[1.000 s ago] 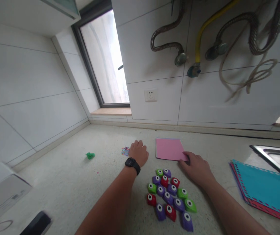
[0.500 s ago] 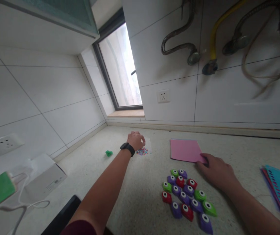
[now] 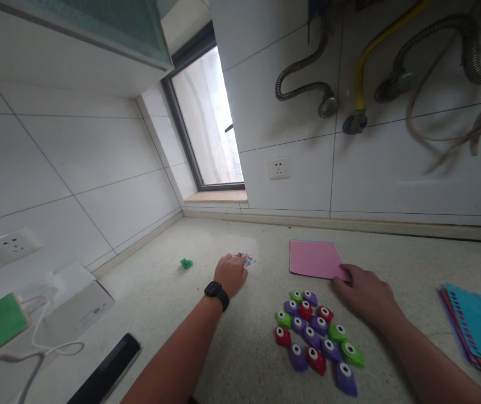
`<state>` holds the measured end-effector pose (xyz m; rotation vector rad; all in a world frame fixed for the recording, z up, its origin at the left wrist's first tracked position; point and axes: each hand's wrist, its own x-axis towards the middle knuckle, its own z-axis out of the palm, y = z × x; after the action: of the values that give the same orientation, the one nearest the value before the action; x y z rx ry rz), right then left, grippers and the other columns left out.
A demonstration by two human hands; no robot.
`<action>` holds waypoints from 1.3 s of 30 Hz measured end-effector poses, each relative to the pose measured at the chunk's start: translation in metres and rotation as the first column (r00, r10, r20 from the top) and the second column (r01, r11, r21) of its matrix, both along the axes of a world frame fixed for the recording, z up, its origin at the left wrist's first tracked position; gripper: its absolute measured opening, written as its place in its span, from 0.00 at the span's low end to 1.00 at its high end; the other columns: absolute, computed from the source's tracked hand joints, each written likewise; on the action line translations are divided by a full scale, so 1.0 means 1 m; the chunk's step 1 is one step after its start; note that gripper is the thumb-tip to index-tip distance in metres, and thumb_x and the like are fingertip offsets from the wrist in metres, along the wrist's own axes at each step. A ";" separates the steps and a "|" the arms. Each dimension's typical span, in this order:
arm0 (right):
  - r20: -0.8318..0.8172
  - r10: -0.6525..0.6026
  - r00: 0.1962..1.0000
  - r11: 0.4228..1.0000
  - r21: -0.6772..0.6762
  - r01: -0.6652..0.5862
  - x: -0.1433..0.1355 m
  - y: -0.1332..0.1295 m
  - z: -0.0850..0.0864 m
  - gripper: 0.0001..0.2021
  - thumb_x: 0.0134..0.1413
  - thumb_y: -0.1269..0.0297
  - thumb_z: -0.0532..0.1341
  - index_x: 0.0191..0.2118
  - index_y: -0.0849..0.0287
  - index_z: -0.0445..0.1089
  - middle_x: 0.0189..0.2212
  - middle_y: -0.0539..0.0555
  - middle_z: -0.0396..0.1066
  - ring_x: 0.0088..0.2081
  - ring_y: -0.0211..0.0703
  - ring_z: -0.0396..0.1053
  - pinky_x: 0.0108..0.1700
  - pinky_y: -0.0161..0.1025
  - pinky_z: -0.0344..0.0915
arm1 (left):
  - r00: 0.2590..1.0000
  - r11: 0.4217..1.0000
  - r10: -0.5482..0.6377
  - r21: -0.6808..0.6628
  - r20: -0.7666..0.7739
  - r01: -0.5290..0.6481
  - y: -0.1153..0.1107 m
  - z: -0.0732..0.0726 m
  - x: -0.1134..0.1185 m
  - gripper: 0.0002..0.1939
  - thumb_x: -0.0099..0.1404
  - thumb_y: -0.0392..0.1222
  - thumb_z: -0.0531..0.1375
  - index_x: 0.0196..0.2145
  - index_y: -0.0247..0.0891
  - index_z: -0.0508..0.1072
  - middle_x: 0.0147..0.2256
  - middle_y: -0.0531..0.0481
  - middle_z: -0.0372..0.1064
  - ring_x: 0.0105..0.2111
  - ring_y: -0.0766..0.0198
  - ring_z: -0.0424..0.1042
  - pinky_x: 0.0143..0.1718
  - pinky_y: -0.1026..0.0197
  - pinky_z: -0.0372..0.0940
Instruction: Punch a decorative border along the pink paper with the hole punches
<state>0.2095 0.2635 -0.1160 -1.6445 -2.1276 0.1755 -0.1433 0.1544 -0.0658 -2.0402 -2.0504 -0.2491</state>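
My left hand [image 3: 230, 275], with a black watch at the wrist, rests low on the counter at the near-left edge of a small heap of colourful paper bits [image 3: 246, 258]. Its fingers are bent and together; their tips are partly hidden. The bits lie on a thin clear sheet [image 3: 249, 246]. My right hand [image 3: 366, 292] grips the lower right corner of a pink sheet of paper [image 3: 314, 259] between thumb and fingers. Several small craft punches [image 3: 311, 335] in purple, red and green, star shapes on top, stand grouped left of my right forearm.
A crumpled green scrap [image 3: 186, 264] lies to the left. Nearer are a black long object [image 3: 105, 367], a white box [image 3: 95, 308] and a green block with cables [image 3: 0, 325]. Coloured sheets [image 3: 480, 325] lie far right. Tiled wall, window and pipes stand behind.
My left hand has come back toward me, from above the paper bits to their near-left side, and dropped lower. My right hand keeps its hold on the pink paper. The view shifted slightly.
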 end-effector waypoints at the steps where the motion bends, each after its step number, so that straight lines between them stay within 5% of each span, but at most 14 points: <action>1: 0.000 0.001 1.000 1.000 0.001 -0.001 0.000 0.001 -0.001 0.28 0.58 0.50 0.52 0.57 0.63 0.68 0.51 0.66 0.73 0.54 0.64 0.68 0.53 0.58 0.59 | 1.000 1.000 0.010 0.007 0.003 -0.010 -0.002 -0.001 0.002 0.19 0.67 0.36 0.52 0.52 0.40 0.75 0.44 0.41 0.75 0.46 0.51 0.67 0.50 0.48 0.60; 7: -0.010 0.008 1.000 1.000 -0.006 -0.008 0.000 0.003 -0.003 0.28 0.59 0.50 0.53 0.57 0.63 0.68 0.51 0.66 0.73 0.54 0.64 0.67 0.53 0.59 0.59 | 1.000 1.000 -0.011 0.019 0.005 0.011 0.000 -0.013 0.030 0.23 0.66 0.43 0.56 0.59 0.50 0.70 0.45 0.43 0.72 0.49 0.50 0.65 0.55 0.48 0.58; 16: -0.039 -0.001 0.999 1.000 -0.010 0.000 -0.004 -0.016 0.015 0.25 0.60 0.54 0.54 0.58 0.62 0.67 0.51 0.65 0.73 0.54 0.60 0.68 0.53 0.52 0.57 | 0.987 0.998 0.017 0.062 0.163 -0.027 0.020 -0.028 0.051 0.19 0.69 0.39 0.50 0.51 0.32 0.75 0.43 0.35 0.70 0.50 0.46 0.65 0.55 0.45 0.56; 20: -0.044 -0.006 0.999 1.000 0.008 0.006 -0.003 -0.018 0.014 0.30 0.58 0.52 0.58 0.63 0.61 0.61 0.52 0.65 0.72 0.55 0.59 0.66 0.55 0.51 0.55 | 0.963 0.991 -0.135 0.049 0.235 0.127 0.040 -0.031 0.080 0.30 0.65 0.57 0.59 0.60 0.39 0.69 0.49 0.41 0.69 0.51 0.50 0.65 0.56 0.52 0.57; 24: -0.057 0.005 0.998 1.000 0.019 -0.004 -0.002 -0.016 0.010 0.31 0.58 0.50 0.59 0.63 0.62 0.61 0.52 0.66 0.72 0.55 0.58 0.66 0.56 0.50 0.53 | 0.935 0.979 -0.204 0.052 0.289 0.198 0.065 -0.036 0.099 0.39 0.53 0.69 0.65 0.55 0.42 0.73 0.51 0.42 0.69 0.52 0.49 0.65 0.54 0.52 0.59; 30: -0.068 -0.020 0.997 1.000 -0.002 0.020 -0.001 -0.008 0.002 0.29 0.58 0.50 0.60 0.60 0.63 0.64 0.50 0.66 0.73 0.54 0.59 0.67 0.54 0.50 0.54 | 0.913 0.978 -0.210 0.069 0.349 0.198 0.085 -0.043 0.091 0.29 0.57 0.66 0.64 0.50 0.45 0.78 0.47 0.45 0.72 0.49 0.50 0.66 0.50 0.52 0.60; 39: -0.145 -0.006 0.989 1.000 0.013 0.008 0.001 -0.010 0.003 0.29 0.54 0.51 0.64 0.58 0.61 0.67 0.49 0.64 0.74 0.51 0.59 0.70 0.52 0.49 0.59 | 0.892 0.960 -0.282 0.097 0.355 0.264 0.082 -0.045 0.087 0.29 0.57 0.69 0.62 0.47 0.48 0.80 0.46 0.46 0.73 0.48 0.49 0.66 0.49 0.50 0.59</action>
<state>0.2109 0.2535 -0.1129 -1.5815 -2.0103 0.2699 -0.0558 0.2368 -0.1110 -2.3982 -1.9102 -0.7760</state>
